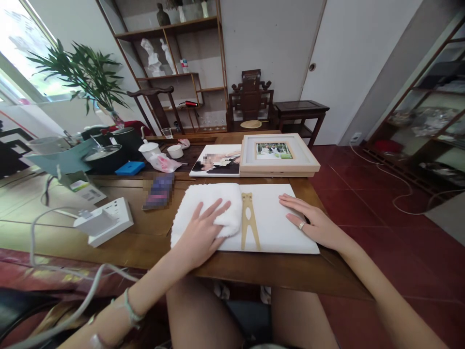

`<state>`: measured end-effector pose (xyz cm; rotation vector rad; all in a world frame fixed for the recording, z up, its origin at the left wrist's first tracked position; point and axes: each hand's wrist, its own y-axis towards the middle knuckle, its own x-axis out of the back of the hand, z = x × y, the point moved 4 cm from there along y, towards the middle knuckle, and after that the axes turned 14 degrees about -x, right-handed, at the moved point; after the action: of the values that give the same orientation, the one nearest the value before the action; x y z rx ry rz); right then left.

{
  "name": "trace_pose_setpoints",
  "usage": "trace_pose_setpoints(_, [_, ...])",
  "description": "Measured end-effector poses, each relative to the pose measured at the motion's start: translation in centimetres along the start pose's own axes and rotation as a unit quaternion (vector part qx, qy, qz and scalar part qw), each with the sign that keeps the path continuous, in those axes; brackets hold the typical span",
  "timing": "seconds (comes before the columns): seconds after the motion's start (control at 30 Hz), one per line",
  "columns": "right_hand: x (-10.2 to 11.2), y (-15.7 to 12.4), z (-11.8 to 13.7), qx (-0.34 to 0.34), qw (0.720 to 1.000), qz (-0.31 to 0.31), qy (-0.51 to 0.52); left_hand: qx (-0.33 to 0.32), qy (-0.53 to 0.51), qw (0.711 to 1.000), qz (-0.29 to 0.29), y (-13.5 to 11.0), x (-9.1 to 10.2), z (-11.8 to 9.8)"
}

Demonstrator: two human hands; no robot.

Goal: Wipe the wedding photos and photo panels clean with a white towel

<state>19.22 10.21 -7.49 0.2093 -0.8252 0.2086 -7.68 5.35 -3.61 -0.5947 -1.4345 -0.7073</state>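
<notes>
My left hand (206, 228) lies with spread fingers on a fluffy white cloth (194, 201), which covers the left part of a flat white board (276, 237). Flat on the board's right part rests my right hand (308, 218), its fingers stretched out and a ring on one of them. Between the hands a gold-coloured flat piece (249, 218) with two splayed legs and an oval hole lies on the board, beside the cloth's right edge. Neither hand touches this piece. The cloth hides what is under it.
Behind the board are a photo print (218, 162) and a pale wooden picture frame (279, 167). Leftward on the wooden table (145, 242) stand a white power strip (112, 220), a blue box (130, 168), a white teapot (148, 149) and a dark pot (103, 157). Cables (34, 242) run along the left.
</notes>
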Motion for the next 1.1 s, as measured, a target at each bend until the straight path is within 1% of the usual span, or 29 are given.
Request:
trace_pose_setpoints(0.07, [0.0, 0.0, 0.0, -0.002, 1.000, 0.003, -0.003, -0.006, -0.008, 1.000, -0.012, -0.6, 0.1, -1.7])
trace_pose_setpoints(0.13, [-0.1, 0.0, -0.1, -0.004, 1.000, 0.006, -0.009, -0.006, -0.014, 1.000, -0.019, -0.9, 0.2, -3.0])
trace_pose_setpoints(0.2, [-0.1, 0.0, -0.1, -0.005, 1.000, 0.007, -0.013, -0.001, -0.015, 1.000, -0.022, -0.9, 0.3, -3.6])
trace_pose_setpoints(0.27, [-0.2, 0.1, -0.2, -0.003, 1.000, 0.007, -0.016, 0.011, -0.010, 1.000, -0.024, -0.6, 0.4, -3.5])
trace_pose_setpoints(0.37, [-0.1, 0.1, -0.2, -0.002, 1.000, 0.007, -0.016, 0.043, 0.001, 0.999, -0.020, 0.6, 0.2, -2.5])
trace_pose_setpoints(0.47, [-0.1, 0.1, -0.2, -0.003, 1.000, 0.008, -0.013, 0.086, 0.011, 0.996, -0.015, 2.5, -0.2, -0.8])
trace_pose_setpoints(0.6, [-0.1, 0.1, -0.1, -0.007, 1.000, 0.007, -0.010, 0.128, 0.027, 0.991, -0.036, 5.1, -0.5, 1.7])
trace_pose_setpoints(0.67, [-0.1, 0.1, 0.0, -0.007, 1.000, 0.009, -0.009, 0.143, 0.024, 0.988, -0.046, 6.0, -0.5, 2.5])
trace_pose_setpoints(0.73, [-0.1, 0.2, 0.1, -0.006, 1.000, 0.012, -0.009, 0.149, 0.011, 0.987, -0.052, 6.2, -0.4, 2.8])
trace_pose_setpoints(0.8, [-0.1, 0.2, 0.1, -0.006, 1.000, 0.013, -0.009, 0.135, -0.008, 0.989, -0.054, 6.0, -0.4, 2.4])
trace_pose_setpoints(0.87, [-0.1, 0.2, 0.1, -0.007, 1.000, 0.014, -0.007, 0.104, -0.022, 0.993, -0.046, 5.5, -0.3, 1.2])
trace_pose_setpoints(0.97, [-0.1, 0.1, 0.0, -0.006, 1.000, 0.013, -0.005, 0.037, -0.039, 0.998, -0.032, 4.1, 0.0, -1.6])
trace_pose_setpoints(1.1, [-0.1, 0.1, -0.1, -0.005, 1.000, 0.010, -0.007, -0.079, -0.064, 0.994, -0.029, 2.1, 0.5, -5.3])
